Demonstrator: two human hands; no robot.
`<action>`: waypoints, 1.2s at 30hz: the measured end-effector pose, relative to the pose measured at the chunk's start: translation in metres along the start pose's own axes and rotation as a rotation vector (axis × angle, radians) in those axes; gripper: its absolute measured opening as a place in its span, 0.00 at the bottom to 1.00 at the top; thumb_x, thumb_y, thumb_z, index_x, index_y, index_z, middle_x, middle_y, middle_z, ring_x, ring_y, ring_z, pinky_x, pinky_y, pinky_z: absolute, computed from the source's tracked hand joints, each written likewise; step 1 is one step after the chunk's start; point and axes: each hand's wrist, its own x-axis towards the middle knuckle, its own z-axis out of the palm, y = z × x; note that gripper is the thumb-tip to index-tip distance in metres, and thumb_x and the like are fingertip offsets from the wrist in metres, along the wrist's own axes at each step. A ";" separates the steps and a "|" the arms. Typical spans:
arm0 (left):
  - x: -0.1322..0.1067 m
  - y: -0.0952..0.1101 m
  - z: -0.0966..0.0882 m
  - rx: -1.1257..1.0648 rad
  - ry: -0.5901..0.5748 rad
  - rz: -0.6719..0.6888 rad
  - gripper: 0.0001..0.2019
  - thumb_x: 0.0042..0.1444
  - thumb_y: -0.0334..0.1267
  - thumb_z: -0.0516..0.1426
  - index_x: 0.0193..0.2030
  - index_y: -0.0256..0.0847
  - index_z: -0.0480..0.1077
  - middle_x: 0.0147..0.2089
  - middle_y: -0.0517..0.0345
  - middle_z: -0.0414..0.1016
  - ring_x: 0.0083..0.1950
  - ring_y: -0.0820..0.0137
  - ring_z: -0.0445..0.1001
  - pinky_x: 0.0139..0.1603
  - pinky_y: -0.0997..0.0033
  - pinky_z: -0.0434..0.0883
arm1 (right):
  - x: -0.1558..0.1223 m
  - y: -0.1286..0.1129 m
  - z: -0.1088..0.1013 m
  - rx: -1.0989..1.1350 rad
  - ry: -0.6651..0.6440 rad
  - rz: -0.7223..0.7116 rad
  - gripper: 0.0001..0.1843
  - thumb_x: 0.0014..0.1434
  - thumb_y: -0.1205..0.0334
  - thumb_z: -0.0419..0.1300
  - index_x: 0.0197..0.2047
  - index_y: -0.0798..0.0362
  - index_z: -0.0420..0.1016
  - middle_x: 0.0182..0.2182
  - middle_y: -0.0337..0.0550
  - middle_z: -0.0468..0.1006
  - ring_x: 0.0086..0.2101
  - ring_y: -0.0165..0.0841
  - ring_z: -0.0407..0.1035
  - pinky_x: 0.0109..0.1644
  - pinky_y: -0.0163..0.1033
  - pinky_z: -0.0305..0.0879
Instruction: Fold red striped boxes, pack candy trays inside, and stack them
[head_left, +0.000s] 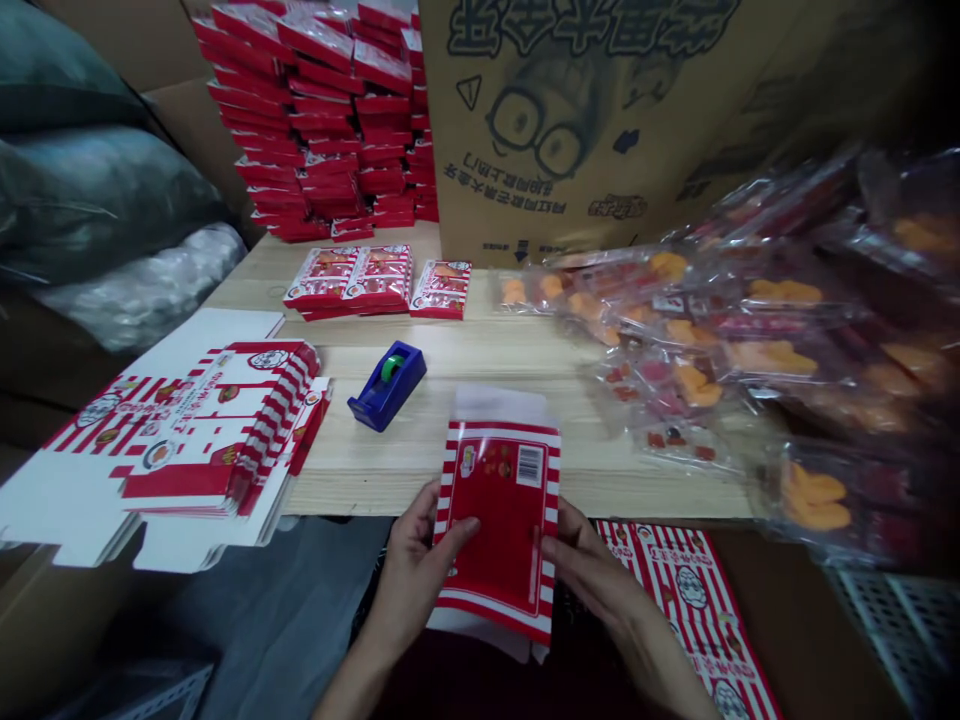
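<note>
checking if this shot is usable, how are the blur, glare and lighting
In the head view, the clear-wrapped packets at right look smeared and catch glare; in the head view, the tape dispenser and the red-and-white carton between left hand and right hand look crisper; in the head view, the large cardboard box darkens toward the upper right.

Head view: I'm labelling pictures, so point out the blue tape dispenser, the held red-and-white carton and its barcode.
Blue tape dispenser [390, 393], head view: middle of its body.
Red-and-white carton [501, 535], head view: its red panel.
Barcode [529, 466], head view: its bars.
</note>
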 end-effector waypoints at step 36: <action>0.026 -0.009 -0.013 0.262 0.061 0.262 0.17 0.69 0.44 0.56 0.61 0.42 0.73 0.62 0.49 0.76 0.64 0.60 0.73 0.66 0.58 0.68 | 0.010 0.001 -0.020 -0.169 -0.055 -0.091 0.25 0.62 0.50 0.69 0.62 0.43 0.75 0.56 0.47 0.82 0.57 0.43 0.75 0.62 0.51 0.70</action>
